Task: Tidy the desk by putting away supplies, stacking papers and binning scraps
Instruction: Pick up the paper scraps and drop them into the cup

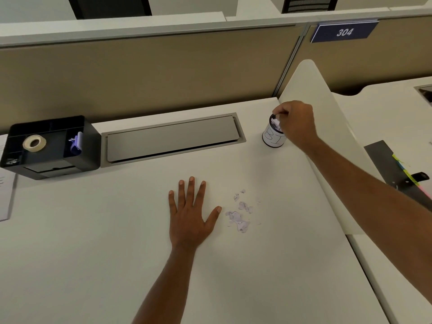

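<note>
"Left hand (190, 213) nearest us, flat on the desk (93, 253), fingers spread, holding nothing. It lies well this side of the little bin (273, 136) and to its left."

"And the big things?"

"Grey cable flap (171, 139) just left of the bin, black organiser (53, 146) far left of it."

"The right hand (295, 123)?"

"Over the bin's mouth, fingertips pinching a crumpled scrap (276, 122) that's partly inside already."

"What's left to bin?"

"A small heap of torn scraps (240, 211), this side of the bin, between it and that flat hand, just off the thumb."

"Tricky to lift?"

"I'd say so. They look featherlight and limp, and a breath would scatter them. Better to rake them together with the flat hand, then pinch the bunch from above. The bin looks light too, and narrow, so a careless knock could tip it."
</note>
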A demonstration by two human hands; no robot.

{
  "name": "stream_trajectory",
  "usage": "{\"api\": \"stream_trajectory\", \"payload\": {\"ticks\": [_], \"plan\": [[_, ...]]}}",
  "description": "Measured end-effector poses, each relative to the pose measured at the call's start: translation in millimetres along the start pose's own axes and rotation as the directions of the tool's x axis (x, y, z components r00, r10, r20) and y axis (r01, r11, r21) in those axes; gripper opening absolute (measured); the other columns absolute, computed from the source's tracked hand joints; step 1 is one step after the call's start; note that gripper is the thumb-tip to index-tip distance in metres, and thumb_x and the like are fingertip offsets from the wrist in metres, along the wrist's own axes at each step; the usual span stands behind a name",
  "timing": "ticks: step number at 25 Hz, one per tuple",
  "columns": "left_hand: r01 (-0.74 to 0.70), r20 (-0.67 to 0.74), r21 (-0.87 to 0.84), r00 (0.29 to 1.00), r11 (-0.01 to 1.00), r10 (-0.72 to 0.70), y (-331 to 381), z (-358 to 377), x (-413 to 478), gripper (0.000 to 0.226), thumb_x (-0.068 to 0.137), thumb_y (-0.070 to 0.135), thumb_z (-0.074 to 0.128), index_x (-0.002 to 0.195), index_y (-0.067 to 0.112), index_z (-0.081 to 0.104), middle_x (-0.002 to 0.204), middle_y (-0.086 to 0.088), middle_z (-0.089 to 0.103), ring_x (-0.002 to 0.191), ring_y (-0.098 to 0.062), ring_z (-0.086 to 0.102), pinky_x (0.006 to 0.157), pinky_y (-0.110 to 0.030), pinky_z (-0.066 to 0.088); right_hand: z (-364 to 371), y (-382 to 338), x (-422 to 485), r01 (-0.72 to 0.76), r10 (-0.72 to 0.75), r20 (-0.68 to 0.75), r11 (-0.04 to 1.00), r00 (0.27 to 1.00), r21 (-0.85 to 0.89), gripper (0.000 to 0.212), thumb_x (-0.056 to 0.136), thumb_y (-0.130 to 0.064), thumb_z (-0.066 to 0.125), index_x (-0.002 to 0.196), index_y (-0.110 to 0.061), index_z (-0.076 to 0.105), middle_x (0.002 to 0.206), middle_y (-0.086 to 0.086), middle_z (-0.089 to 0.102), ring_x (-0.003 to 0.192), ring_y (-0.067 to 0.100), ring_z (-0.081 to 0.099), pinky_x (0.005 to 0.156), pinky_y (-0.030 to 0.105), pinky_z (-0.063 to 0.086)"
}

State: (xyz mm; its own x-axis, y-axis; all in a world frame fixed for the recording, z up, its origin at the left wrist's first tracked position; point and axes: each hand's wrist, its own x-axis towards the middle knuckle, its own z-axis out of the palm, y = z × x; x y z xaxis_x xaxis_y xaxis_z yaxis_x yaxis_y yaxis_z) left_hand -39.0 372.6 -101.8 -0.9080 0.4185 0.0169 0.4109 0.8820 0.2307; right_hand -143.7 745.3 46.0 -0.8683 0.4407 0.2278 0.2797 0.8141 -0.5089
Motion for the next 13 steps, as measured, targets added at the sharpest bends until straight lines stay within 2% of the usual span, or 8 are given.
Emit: {"api": "stream_trajectory", "payload": {"ticks": [3, 8, 11, 13], "plan": [[-0.002, -0.002, 0.004, 1.000, 1.000, 0.002, 0, 0, 0, 0.089, 0.104, 0.079, 0.032, 0.176, 0.030, 0.010, 0.185, -0.002, -0.004, 0.171, -0.029, -0.008, 0.136, -0.062, 0.007, 17, -9, -44, 0.055, -0.061, 0.115, 0.997, 0.992, 0.054, 0.025, 0.087, 0.004, 0.062, 0.097, -0.007, 0.083, 0.099, 0.008, 0.081, 0.092, 0.022, 0.073, 0.082, 0.018, 0.045], [-0.005, -0.007, -0.001, 1.000, 1.000, 0.005, -1, 3, 0, 0.083, 0.108, 0.072, 0.031, 0.176, 0.030, 0.010, 0.185, -0.002, -0.002, 0.171, -0.029, -0.007, 0.135, -0.063, 0.010, 60, 0, -134, 0.084, -0.094, 0.313, 0.995, 0.945, 0.045, 0.019, 0.091, -0.002, 0.068, 0.099, -0.013, 0.081, 0.097, 0.005, 0.077, 0.091, 0.023, 0.071, 0.084, 0.032, 0.054], [-0.002, -0.005, 0.015, 1.000, 1.000, 0.002, -2, 4, 0, 0.080, 0.109, 0.068, 0.029, 0.176, 0.030, 0.009, 0.185, -0.002, -0.003, 0.171, -0.030, -0.007, 0.135, -0.063, 0.010, 77, 2, -175, 0.168, -0.174, 0.352, 0.985, 0.920, 0.048, 0.022, 0.090, 0.000, 0.065, 0.104, -0.009, 0.079, 0.102, 0.007, 0.076, 0.097, 0.030, 0.069, 0.085, 0.041, 0.058], [-0.003, -0.005, 0.023, 1.000, 1.000, 0.004, -1, 4, 0, 0.080, 0.108, 0.069, 0.028, 0.176, 0.030, 0.009, 0.185, -0.003, -0.003, 0.171, -0.030, -0.007, 0.135, -0.063, 0.009, 80, -1, -196, 0.234, -0.224, 0.359, 0.972, 0.906, 0.017, 0.023, 0.091, 0.001, 0.064, 0.107, -0.008, 0.077, 0.108, 0.006, 0.075, 0.104, 0.029, 0.065, 0.084, 0.042, 0.059]]}}
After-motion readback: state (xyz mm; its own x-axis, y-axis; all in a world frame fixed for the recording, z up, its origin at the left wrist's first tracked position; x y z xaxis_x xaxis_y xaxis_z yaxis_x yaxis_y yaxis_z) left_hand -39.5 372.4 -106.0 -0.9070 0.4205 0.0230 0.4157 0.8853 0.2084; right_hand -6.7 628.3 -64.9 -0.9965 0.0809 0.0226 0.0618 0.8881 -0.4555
